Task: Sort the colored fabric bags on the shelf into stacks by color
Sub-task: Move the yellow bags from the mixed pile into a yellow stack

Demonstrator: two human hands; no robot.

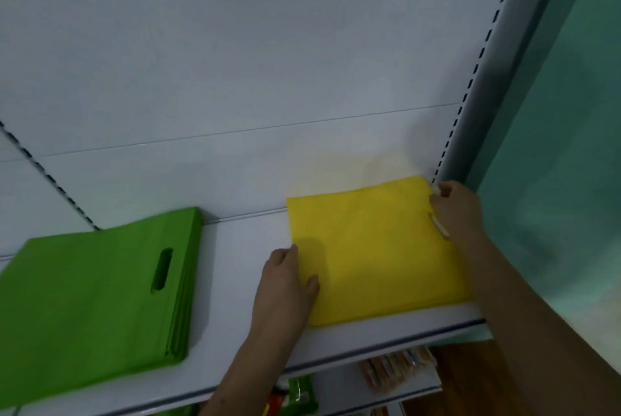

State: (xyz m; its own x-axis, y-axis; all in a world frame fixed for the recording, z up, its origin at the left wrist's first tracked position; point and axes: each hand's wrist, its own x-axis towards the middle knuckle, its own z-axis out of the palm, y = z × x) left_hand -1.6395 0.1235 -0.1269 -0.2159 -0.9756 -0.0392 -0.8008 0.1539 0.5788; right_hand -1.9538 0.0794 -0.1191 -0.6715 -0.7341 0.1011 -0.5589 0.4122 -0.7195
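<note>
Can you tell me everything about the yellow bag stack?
The yellow bag stack is bright yellow, looks like soft fabric, and lies flat on the white shelf at its right end, close to the back panel. Its top is smooth. A handle slot shows near its right edge. The left hand rests against its left edge, thumb on top. The right hand touches its right edge by the slot. It lies apart from the green bag stack to the left.

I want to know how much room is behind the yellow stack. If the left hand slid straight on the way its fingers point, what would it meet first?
Judging by the fingers, the left hand would run along the yellow bags' left edge over bare shelf, probably meeting the white back panel first; depth is unclear.
</note>
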